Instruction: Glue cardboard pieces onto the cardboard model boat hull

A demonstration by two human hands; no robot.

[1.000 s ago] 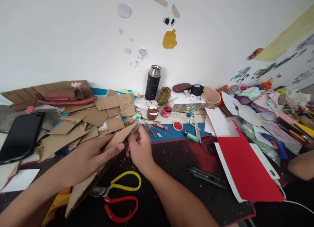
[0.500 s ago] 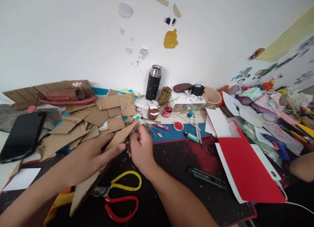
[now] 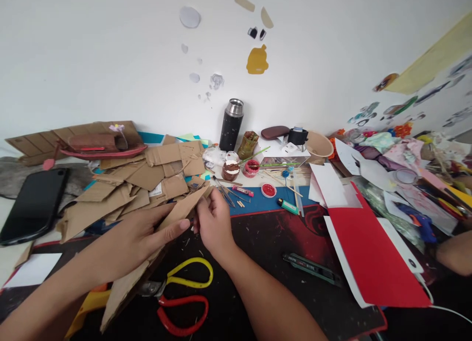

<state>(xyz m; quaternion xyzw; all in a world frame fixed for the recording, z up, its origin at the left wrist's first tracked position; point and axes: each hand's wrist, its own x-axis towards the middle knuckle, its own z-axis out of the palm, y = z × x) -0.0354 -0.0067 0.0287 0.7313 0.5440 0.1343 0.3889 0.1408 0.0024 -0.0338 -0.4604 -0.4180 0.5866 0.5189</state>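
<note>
A long strip of brown cardboard slants up from the lower left, tilted on its edge. My left hand is closed round its middle, thumb on the near face and fingers behind it. At its upper end my right hand pinches the cardboard's edge; the fingertips are partly hidden behind the hand. Just below lie scissors with one yellow and one red handle, their blades partly under the cardboard. A yellow-handled tool shows beneath my left forearm.
A pile of cardboard scraps and a model boat sit back left, by a black phone. Paint jars and a black flask stand behind. A utility knife and red sheet lie right. Another person's arm shows far right.
The cardboard's lower end has shifted slightly down and left. Both hands keep their hold, with the right hand moved only a little.
</note>
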